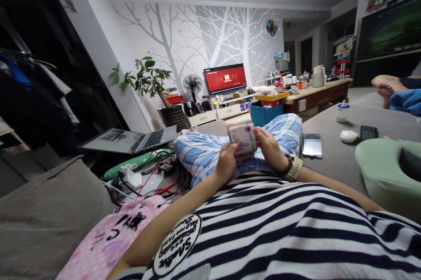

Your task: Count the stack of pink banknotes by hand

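Observation:
A stack of banknotes (247, 137) is held up over my lap, its front note showing a 5. My left hand (226, 162) is closed on the stack's lower left side, thumb across the front. On the right edge, my right hand (270, 148) pinches the notes with its thumb near the upper corner. The fingers behind the stack are mostly hidden. Beneath the hands are my crossed legs in blue checked trousers (202, 150). A watch (296, 166) and a dark bracelet sit on my right wrist.
To my left lie an open laptop (131, 139), tangled cables (167, 179) and a pink cushion (112, 236). On the right are a phone (312, 145), a white mouse (349, 136), a lidded cup (342, 112) and a green pillow (378, 166). Another person's foot (385, 92) rests beyond.

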Action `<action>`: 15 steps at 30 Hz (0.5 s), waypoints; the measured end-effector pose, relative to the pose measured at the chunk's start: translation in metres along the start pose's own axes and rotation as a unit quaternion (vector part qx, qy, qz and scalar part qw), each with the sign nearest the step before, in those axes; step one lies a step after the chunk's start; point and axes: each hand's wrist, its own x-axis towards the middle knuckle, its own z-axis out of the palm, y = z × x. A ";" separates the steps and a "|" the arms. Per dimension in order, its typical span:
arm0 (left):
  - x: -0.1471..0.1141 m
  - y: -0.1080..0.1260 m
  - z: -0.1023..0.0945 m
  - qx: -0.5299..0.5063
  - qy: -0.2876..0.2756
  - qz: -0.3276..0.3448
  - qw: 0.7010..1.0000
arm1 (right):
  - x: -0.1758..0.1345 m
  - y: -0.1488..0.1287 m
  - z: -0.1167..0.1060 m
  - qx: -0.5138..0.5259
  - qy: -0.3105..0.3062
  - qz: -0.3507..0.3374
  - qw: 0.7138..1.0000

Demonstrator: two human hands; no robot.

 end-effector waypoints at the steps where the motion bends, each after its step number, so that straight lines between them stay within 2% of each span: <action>1: 0.000 0.001 0.001 -0.007 0.014 0.001 1.000 | 0.001 0.001 -0.002 -0.011 0.003 -0.006 1.000; 4: 0.000 0.002 0.002 -0.017 0.036 -0.003 0.999 | 0.002 0.004 -0.004 -0.028 0.002 -0.030 0.999; 10: 0.000 0.000 0.000 -0.027 0.028 -0.019 0.999 | 0.001 0.002 0.000 -0.033 0.022 -0.057 0.998; 15: 0.000 0.000 0.000 -0.046 0.048 -0.030 0.997 | -0.003 -0.002 0.003 -0.006 0.068 -0.074 0.995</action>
